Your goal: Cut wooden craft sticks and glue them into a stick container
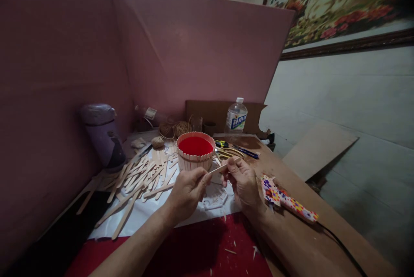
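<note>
A pale wooden craft stick (218, 169) is stretched between my two hands, above the front of the table. My left hand (188, 190) pinches its left end between thumb and fingers. Its right end sits in the grip of my right hand (241, 182). Just behind them stands a round container (196, 152) walled with upright craft sticks, red inside, with a band around it. Many loose craft sticks (142, 177) lie piled on white sheeting to the left. Under my hands is a whitish flat piece (215, 197), partly hidden.
A floral glue gun (287, 201) with a black cord lies right of my right hand. Behind are scissors (229, 152), a blue cutter (246, 152), a plastic bottle (236, 117) and twine balls (181, 128). A purple flask (103, 136) stands left. Splinters dot the red cloth (194, 251).
</note>
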`<state>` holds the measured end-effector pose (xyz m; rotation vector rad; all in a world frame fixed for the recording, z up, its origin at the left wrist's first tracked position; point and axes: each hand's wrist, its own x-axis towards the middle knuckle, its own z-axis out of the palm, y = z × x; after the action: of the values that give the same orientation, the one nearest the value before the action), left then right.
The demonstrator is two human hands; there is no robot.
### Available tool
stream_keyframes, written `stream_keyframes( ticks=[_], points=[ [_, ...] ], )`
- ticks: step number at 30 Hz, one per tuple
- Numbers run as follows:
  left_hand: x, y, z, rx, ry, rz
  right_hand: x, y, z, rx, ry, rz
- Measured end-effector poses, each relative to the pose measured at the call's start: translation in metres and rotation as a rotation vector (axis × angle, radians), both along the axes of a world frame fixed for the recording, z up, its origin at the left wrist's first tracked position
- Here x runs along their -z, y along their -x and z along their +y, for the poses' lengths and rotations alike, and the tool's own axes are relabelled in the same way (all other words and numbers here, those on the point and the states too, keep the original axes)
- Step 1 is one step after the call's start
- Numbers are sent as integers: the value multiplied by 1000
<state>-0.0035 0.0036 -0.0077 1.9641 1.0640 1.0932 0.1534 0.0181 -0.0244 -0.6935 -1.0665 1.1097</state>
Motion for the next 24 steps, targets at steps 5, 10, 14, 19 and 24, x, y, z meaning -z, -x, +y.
stream_keyframes(
  ticks=[5, 10, 14, 19, 24],
  points=[
    [0, -2, -1, 41, 91, -78, 4, 2, 1, -39, -1, -42],
    [-2, -2, -1, 96, 288, -247, 1, 1, 2, -41, 18, 24],
    [-2, 0, 2, 300, 570, -388, -4, 1, 0, -117, -87, 10],
    [-1, 3, 5, 335, 678, -481, -6, 2, -3, -254, -57, -30],
    [-2, 3, 6, 265, 579, -458, -1, 2, 0, -170, 12, -44]
  ],
)
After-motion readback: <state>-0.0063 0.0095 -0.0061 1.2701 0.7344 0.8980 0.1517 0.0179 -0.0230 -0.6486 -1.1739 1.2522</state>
